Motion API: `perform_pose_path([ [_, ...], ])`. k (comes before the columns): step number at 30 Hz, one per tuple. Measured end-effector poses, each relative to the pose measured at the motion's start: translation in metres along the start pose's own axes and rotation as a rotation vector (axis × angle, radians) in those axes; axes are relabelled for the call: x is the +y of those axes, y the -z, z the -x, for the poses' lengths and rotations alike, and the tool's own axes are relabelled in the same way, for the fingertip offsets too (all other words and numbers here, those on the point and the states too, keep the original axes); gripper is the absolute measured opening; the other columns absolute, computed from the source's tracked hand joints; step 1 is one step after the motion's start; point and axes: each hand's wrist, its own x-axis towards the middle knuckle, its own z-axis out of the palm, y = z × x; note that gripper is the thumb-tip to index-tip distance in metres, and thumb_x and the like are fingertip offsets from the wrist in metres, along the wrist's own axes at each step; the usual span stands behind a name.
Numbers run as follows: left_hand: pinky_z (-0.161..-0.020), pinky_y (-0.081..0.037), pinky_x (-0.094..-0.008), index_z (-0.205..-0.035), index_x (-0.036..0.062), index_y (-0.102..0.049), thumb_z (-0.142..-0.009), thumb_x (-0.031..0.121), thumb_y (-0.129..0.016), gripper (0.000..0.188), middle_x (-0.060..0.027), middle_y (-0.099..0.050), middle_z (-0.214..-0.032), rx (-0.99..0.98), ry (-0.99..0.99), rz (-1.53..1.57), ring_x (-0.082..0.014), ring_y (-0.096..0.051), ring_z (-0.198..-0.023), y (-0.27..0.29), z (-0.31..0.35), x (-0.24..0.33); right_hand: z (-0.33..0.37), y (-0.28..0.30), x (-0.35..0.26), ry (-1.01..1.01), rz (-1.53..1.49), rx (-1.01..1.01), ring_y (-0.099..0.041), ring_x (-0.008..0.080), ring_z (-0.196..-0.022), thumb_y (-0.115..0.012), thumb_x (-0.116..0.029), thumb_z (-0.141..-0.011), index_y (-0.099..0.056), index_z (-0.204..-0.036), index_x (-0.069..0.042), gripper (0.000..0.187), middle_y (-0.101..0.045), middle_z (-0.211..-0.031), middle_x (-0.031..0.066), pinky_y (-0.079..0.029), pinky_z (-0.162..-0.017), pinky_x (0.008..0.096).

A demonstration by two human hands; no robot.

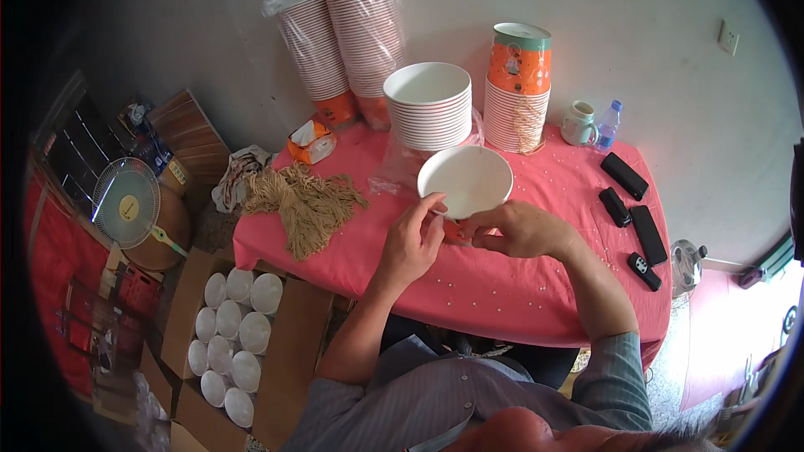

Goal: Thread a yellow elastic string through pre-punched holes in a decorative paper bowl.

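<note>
My left hand (pixel 408 244) was half open, my right hand (pixel 526 230) curled, both at the white tub (pixel 465 180) just ahead, grip unclear; beyond stood stacked tubs (pixel 431 117), leftward tan cords (pixel 306 209).

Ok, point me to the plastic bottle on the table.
In the head view, the plastic bottle stands on the right side of the pink-covered table, near its back edge, just right of the handled mug.
</note>
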Motion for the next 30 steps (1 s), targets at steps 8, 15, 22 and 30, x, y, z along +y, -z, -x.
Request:
perform_pose_path([
  [8,-0.085,-0.06,-0.0399,-0.117,-0.0015,-0.071,-0.1,-0.001,-0.073,0.017,-0.0142,-0.074,-0.11,-0.078,-0.132,-0.116,-0.0295,-0.076,-0.1,0.0,-0.005,-0.003,-0.001,-0.008,-0.004,-0.11,0.249,-0.119,-0.075,0.0307,-0.111,-0.081,-0.017,-0.095,-0.077,-0.12,-0.012,0.026,-0.08,-0.12,0.0076,-0.058,-0.098,0.0445],
  [15,-0.074,-0.056,-0.0322,-0.115,-0.0008,-0.075,-0.103,0.008,-0.076,0.015,-0.0086,-0.076,-0.094,-0.218,0.17,0.045,-0.013,-0.072,-0.084,0.055,-0.037,0.04,0.022,0.02,-0.054,0.102,0.262,0.089,-0.073,0.0311,-0.114,-0.086,-0.018,-0.087,-0.077,-0.119,-0.012,0.034,-0.077,-0.12,0.0083,-0.058,-0.098,0.0462],
  [22,-0.073,-0.053,-0.0258,-0.116,-0.0016,-0.077,-0.108,0.015,-0.073,0.019,0.0027,-0.073,-0.088,-0.376,0.387,0.239,-0.0056,-0.063,-0.078,0.071,-0.063,0.018,0.023,0.015,-0.065,0.212,0.483,0.167,-0.061,0.0314,-0.131,-0.092,-0.024,-0.078,-0.076,-0.123,-0.015,0.049,-0.065,-0.135,0.0087,-0.052,-0.11,0.0496],
  [30,-0.068,-0.047,-0.0215,-0.124,-0.0001,-0.075,-0.108,0.02,-0.074,0.026,0.0043,-0.073,-0.097,-0.35,0.555,0.371,-0.0017,-0.059,-0.079,0.06,-0.064,-0.028,0.009,-0.007,-0.044,0.136,0.599,0.219,-0.06,0.0314,-0.134,-0.095,-0.025,-0.075,-0.072,-0.128,-0.017,0.058,-0.06,-0.142,0.0093,-0.05,-0.113,0.0502],
])
